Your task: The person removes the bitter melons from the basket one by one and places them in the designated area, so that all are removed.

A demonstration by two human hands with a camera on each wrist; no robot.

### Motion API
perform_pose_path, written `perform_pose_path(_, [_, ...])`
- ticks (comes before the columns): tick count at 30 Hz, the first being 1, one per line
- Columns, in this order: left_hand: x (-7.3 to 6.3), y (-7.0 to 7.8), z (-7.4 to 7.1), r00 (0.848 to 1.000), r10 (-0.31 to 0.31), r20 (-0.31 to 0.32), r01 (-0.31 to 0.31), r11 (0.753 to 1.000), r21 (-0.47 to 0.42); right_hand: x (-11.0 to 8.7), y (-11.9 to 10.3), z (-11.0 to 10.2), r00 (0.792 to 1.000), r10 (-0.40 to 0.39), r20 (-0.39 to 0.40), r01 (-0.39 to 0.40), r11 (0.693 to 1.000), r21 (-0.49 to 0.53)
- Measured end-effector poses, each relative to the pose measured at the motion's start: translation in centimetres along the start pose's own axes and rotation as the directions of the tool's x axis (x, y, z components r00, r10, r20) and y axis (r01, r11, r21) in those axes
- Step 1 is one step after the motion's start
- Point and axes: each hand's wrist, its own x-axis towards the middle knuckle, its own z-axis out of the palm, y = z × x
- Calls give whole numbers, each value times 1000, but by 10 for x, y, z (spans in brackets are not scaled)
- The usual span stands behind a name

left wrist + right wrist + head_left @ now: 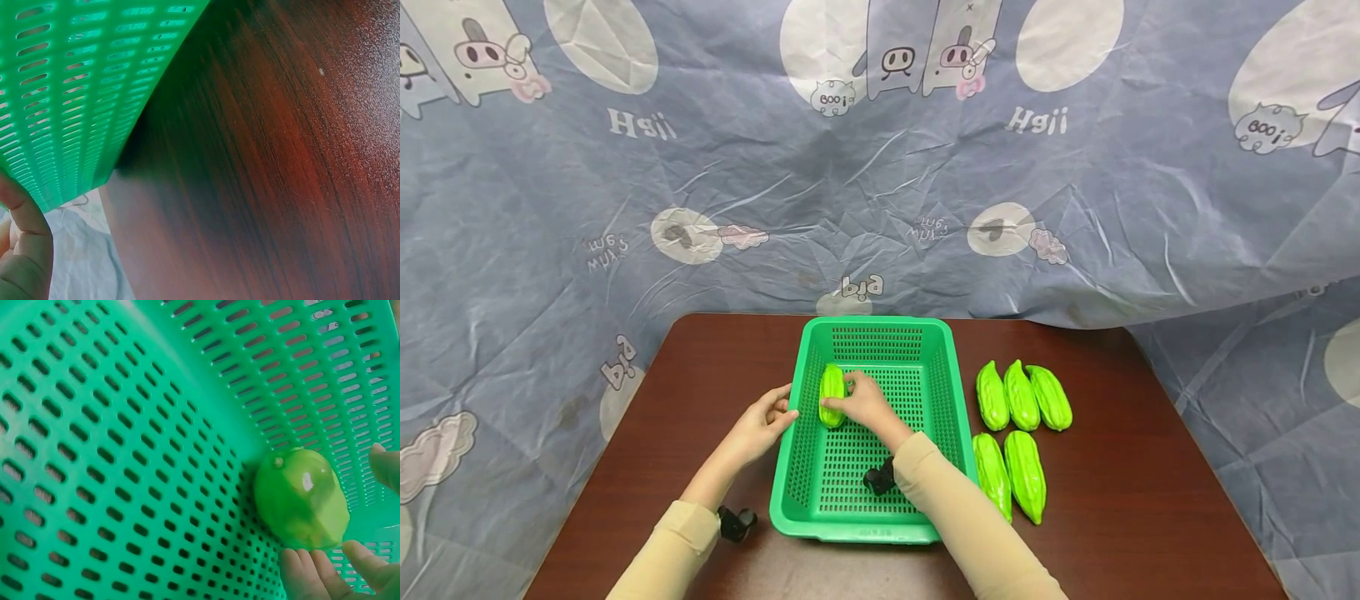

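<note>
A bright green bitter melon [832,393] lies lengthwise inside the green plastic basket [880,530], by its left wall. Over it is my right hand [870,406], thumb overlapping the melon in the head view. The right wrist view has the fingertips [300,565] right at the lower side of the melon [303,500], the thumb spread apart from it. My left hand [762,427] holds the basket's left rim, thumb over the edge, fingers outside. A bent finger [28,219] lies against the perforated outer wall [69,94] in the left wrist view.
Several more bitter melons [1022,396] lie in two rows on the dark wooden table [1120,467], right of the basket. Behind the table hangs a blue-grey printed cloth [880,183]. Black wrist cameras [737,523] sit below both hands.
</note>
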Motion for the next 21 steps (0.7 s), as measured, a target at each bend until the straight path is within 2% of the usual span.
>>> perform_pose_path(11, [-2, 7, 0, 1000, 1, -8, -1, 1000, -10, -1, 5, 12, 999, 42, -28, -42, 999, 1])
perform_pose_path(21, [2, 2, 0, 1000, -12, 8, 12, 1000, -22, 1, 4, 18, 997, 58, -51, -59, 998, -9])
